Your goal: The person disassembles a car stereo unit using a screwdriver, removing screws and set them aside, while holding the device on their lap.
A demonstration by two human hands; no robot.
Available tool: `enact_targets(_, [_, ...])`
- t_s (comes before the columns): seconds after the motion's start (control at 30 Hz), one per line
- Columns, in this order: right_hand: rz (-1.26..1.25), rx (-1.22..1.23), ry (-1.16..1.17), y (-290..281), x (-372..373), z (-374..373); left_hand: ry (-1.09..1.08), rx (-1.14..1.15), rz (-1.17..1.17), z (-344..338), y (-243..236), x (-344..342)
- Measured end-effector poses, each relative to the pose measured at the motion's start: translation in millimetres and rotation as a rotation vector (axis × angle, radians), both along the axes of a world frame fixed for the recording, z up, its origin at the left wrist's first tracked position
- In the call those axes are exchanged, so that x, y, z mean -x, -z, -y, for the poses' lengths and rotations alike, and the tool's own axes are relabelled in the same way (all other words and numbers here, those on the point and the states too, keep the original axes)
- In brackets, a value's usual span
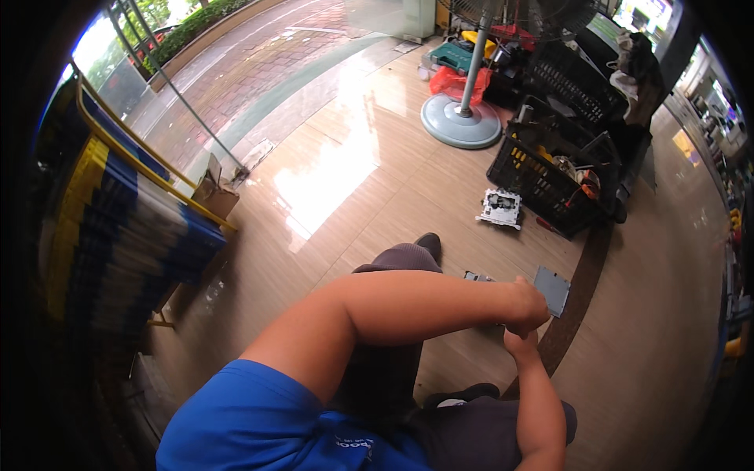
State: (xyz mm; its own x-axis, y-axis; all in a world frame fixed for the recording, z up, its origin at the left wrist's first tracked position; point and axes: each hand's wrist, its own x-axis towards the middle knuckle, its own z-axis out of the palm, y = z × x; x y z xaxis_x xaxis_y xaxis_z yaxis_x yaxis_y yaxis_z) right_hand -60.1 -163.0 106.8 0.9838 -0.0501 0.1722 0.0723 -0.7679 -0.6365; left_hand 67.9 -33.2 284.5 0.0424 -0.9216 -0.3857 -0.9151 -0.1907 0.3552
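My left arm reaches across to the right, and my left hand [528,308] is closed with its fingertips hidden. Right below it, close to or touching it, my right hand [520,344] is closed too. Whatever the two hands hold, if anything, cannot be made out. Just beyond my left hand a flat grey rectangular panel [552,291] lies on the floor. Part of a small grey metal piece [476,276] shows past my left forearm, which hides the rest of it.
Farther off on the tiled floor [377,212] lies a white and black mechanism [501,209]. Behind it stands a black plastic crate [542,180] full of tools and parts. A standing fan's round base [461,120] is beyond, and a yellow-framed rack [149,180] is at the left.
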Motion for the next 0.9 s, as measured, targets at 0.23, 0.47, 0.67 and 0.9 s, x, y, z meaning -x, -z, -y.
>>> enact_targets(0.23, [0.027, -0.078, -0.057, 4.4, -11.6, 3.5, -0.044, 0.027, 0.008, -2.5, -3.6, -6.3])
enact_targets(0.47, [-0.269, 0.108, 0.117, 23.5, -21.3, 14.0, -0.152, 0.088, -0.102, -18.9, -17.8, -39.0])
enact_targets(0.67, [-0.415, 0.23, 0.136, -14.4, -21.6, -5.0, -0.187, 0.144, -0.065, -29.5, -19.0, -32.4])
enact_targets(0.9, [-0.272, 0.049, 0.131, -4.3, -15.5, -5.1, -0.136, 0.108, -0.024, -25.7, -22.0, -27.2])
